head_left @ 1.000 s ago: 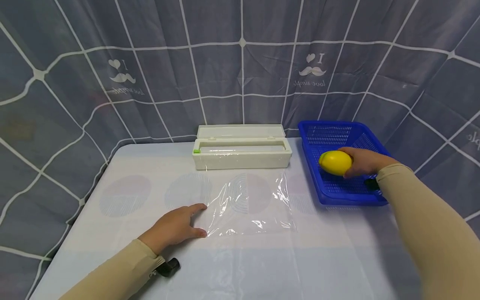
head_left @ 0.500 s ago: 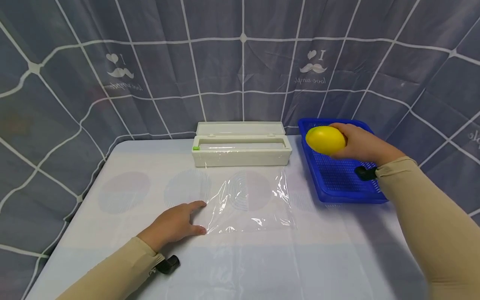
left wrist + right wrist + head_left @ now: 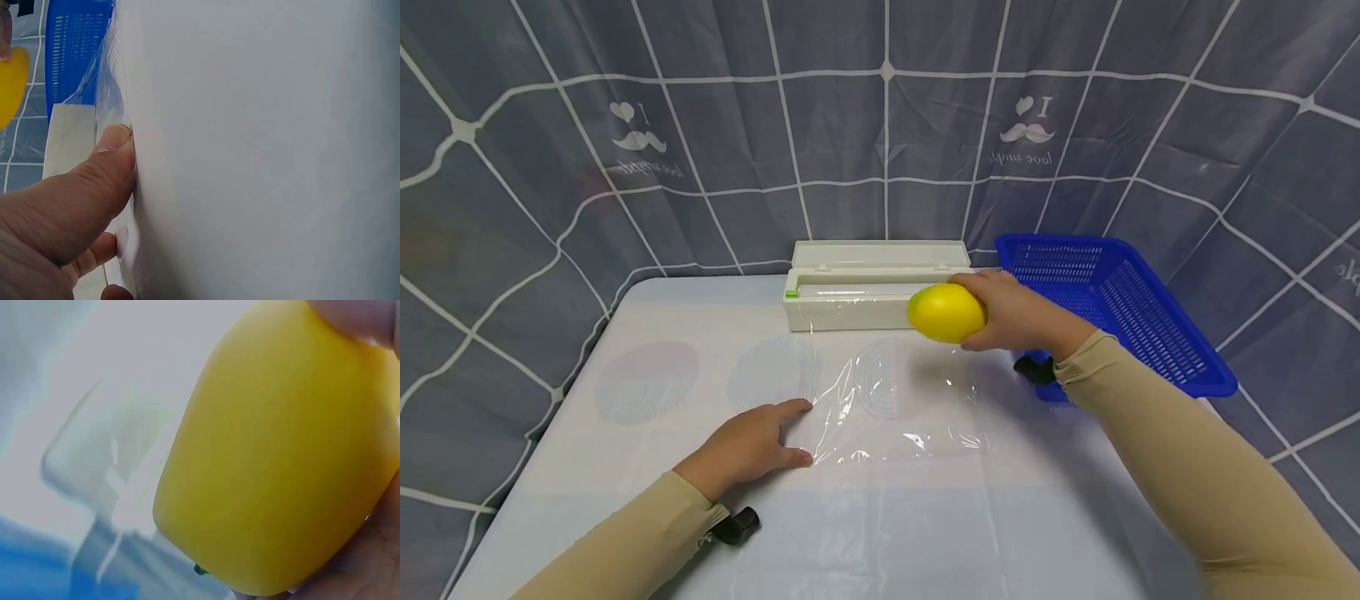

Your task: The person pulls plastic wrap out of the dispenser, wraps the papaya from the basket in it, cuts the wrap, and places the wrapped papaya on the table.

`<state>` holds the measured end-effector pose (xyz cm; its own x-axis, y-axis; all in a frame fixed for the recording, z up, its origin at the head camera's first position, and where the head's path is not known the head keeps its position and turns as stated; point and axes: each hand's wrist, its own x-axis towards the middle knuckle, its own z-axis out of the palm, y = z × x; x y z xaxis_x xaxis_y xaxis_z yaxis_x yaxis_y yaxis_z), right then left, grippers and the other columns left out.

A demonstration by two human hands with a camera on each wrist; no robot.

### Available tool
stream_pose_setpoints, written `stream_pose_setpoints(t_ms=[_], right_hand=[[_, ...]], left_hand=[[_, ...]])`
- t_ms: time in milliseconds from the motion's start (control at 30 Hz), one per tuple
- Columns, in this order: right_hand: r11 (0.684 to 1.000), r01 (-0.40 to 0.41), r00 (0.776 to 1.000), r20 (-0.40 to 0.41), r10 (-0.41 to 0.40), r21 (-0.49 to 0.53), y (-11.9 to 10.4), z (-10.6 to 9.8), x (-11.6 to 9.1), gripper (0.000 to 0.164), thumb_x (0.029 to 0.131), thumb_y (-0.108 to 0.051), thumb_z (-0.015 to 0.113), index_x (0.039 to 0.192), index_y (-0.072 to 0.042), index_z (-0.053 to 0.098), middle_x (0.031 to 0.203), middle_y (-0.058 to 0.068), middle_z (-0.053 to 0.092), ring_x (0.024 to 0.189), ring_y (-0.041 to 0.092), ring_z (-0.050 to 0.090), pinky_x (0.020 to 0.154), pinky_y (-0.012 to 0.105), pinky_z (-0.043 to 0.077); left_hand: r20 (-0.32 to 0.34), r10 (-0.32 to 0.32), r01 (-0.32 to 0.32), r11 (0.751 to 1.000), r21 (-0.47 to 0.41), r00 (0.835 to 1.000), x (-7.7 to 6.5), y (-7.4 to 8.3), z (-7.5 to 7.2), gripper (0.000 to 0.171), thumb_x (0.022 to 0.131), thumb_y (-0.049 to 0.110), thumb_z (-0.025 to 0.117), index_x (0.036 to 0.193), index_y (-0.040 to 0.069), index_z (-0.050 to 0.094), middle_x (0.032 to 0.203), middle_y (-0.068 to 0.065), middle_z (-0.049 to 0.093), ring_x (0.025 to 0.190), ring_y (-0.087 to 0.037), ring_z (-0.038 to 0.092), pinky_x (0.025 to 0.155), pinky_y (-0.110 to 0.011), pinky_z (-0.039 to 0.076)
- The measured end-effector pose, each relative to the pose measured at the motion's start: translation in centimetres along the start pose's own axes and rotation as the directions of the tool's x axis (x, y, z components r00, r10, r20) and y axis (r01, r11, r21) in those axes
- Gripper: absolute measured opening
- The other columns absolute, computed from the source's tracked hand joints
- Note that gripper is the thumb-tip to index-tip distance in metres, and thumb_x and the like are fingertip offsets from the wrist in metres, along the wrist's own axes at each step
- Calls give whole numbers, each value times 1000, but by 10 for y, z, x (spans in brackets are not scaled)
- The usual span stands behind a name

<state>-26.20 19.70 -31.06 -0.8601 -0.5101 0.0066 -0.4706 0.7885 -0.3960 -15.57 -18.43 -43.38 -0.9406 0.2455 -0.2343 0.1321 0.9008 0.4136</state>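
My right hand (image 3: pixel 1018 315) grips a smooth, oval yellow fruit (image 3: pixel 943 312) above the right part of a sheet of clear cling film (image 3: pixel 853 429). The right wrist view shows the small green stem on one end of the fruit (image 3: pixel 269 456). The film lies on the tablecloth, running forward from a white wrap dispenser (image 3: pixel 850 315) whose lid stands raised. At the film's left edge, my left hand (image 3: pixel 745 450) rests with thumb and forefinger spread apart. Close up in the left wrist view, the thumb (image 3: pixel 106 169) presses at the film edge.
A blue plastic basket (image 3: pixel 1150 317) stands at the back right, partly behind the right forearm. A grey checked curtain (image 3: pixel 715 150) hangs behind and along both sides. The table has a pale cloth (image 3: pixel 880 542) with printed circles.
My right hand has lifted the yellow fruit out of the blue basket and carried it left, over the film. The left hand has stayed at the film's edge.
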Motion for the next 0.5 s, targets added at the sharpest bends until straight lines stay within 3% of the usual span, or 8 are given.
stream_pose_setpoints(t_ms=[300,500], right_hand=[[996,90,995,54,-90,5,-29,58,21,84,74,-21,91,150,-16,54,138,13,61,128,37,50,109,55,46],[993,116,990,75,-117,23,-36,84,30,81,76,-22,91,148,-18,55,133,11,62,126,35,50,107,52,47]], left_hand=[[7,-4,4,1000,-2,1000,0,2,-1,85,78,47,91,152,24,56,142,-15,67,133,-37,62,109,-58,50],[13,-14,14,1000,4,1000,1,1,-1,86,77,47,92,152,25,55,138,-14,68,128,-34,64,107,-59,50]])
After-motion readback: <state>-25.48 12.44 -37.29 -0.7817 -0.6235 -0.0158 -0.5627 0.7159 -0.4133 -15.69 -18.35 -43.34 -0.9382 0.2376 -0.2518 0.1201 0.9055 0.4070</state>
